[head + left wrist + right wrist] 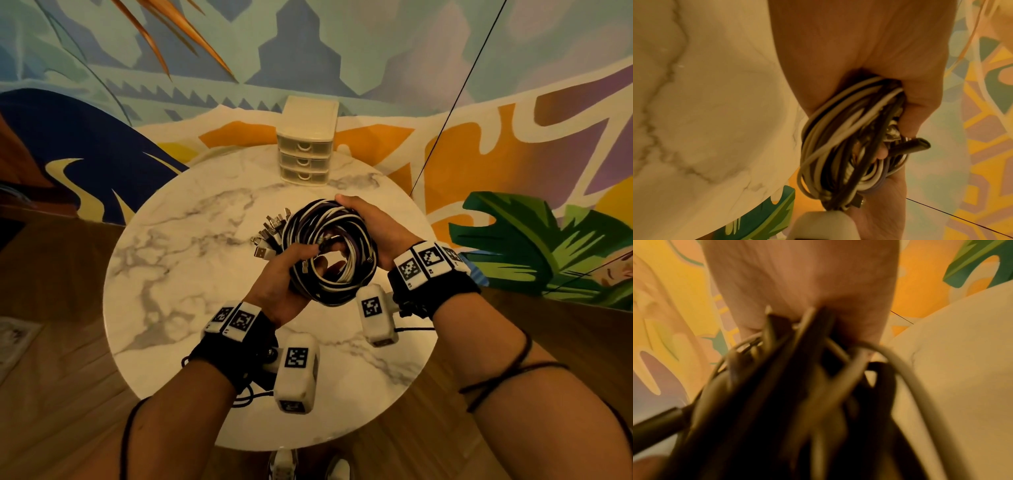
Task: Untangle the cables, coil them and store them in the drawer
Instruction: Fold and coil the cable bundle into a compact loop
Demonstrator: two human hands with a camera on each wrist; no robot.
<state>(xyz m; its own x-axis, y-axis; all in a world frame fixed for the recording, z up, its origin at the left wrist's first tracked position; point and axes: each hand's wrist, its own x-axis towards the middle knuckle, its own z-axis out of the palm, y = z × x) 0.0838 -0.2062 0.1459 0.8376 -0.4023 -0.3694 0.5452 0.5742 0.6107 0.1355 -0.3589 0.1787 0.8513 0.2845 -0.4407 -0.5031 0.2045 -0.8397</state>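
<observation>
A thick coil of black, white and purple cables (329, 253) hangs above the round marble table (178, 260). My left hand (291, 274) grips its near-left side, fingers curled through the middle. My right hand (373, 226) grips its far-right side. Several USB plugs (270, 233) stick out at the coil's left. In the left wrist view the coil (846, 139) is squeezed in my palm, one dark plug (918, 146) poking out. The right wrist view is filled with blurred cables (797, 394) under my palm. A small beige drawer unit (305, 144), all three drawers shut, stands at the table's far edge.
The table stands against a painted mural wall (513, 137). A thin black line (455, 99) runs diagonally down the wall to the right of the drawer unit. Wooden floor (51, 342) surrounds the table, and my shoes (308, 469) show below its near edge.
</observation>
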